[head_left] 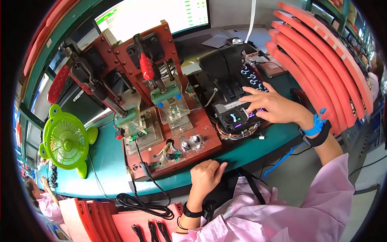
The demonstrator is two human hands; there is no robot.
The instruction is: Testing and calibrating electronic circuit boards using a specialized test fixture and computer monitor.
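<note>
My right hand [269,105] reaches over a black control unit [229,107] with glowing blue and purple buttons. Its fingers are spread, and the fingertips rest on or just over the panel beside a small pale switch [244,112]. Behind them rises the unit's large black throttle-like lever [219,63]. At the front edge of the green table, my left hand [206,176] is loosely curled with nothing in it. Left of the control unit stands a red test fixture [193,157] with two red-handled toggle clamps [147,67] pressing over small green circuit boards [139,133].
A green frog-shaped fan [66,139] stands at the left. Red foam trays [322,68] are stacked upright at the right; more [92,218] sit below the table with cables. A coiled black cable [141,205] hangs at the front edge. A lit monitor [157,18] stands behind.
</note>
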